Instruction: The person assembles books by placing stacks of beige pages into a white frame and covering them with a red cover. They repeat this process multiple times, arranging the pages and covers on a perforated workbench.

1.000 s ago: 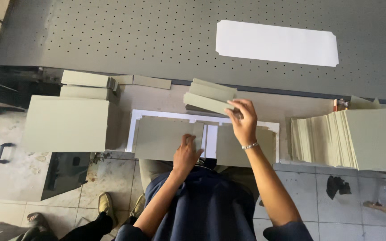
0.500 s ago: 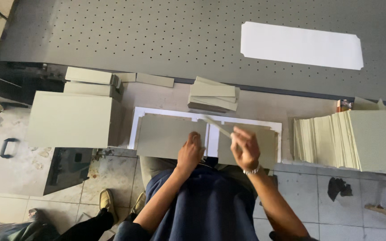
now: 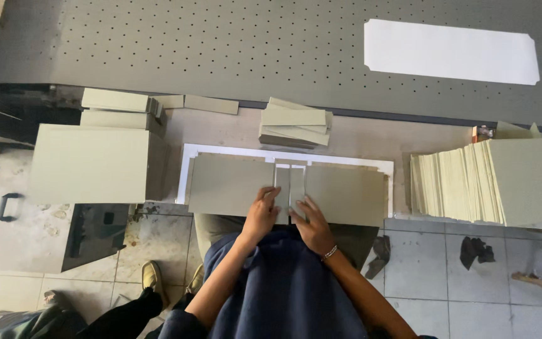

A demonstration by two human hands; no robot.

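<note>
Fingertips of both hands are pressing flat, gripping nothing: the left hand (image 3: 262, 213) and right hand (image 3: 310, 221) are holding down a narrow grey strip (image 3: 289, 184) lying between two large grey boards (image 3: 230, 184) on a white sheet (image 3: 186, 169). Beyond them a small stack of strips (image 3: 295, 123) is sitting; rightward, a tall fanned pile of boards (image 3: 465, 182) is resting.

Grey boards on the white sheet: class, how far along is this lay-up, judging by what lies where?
Done: two large grey boards lie flat on the white sheet. In hand: left hand and right hand press two narrow strips between them. Left: the fanned stack of boards and the small pile of strips.
</note>
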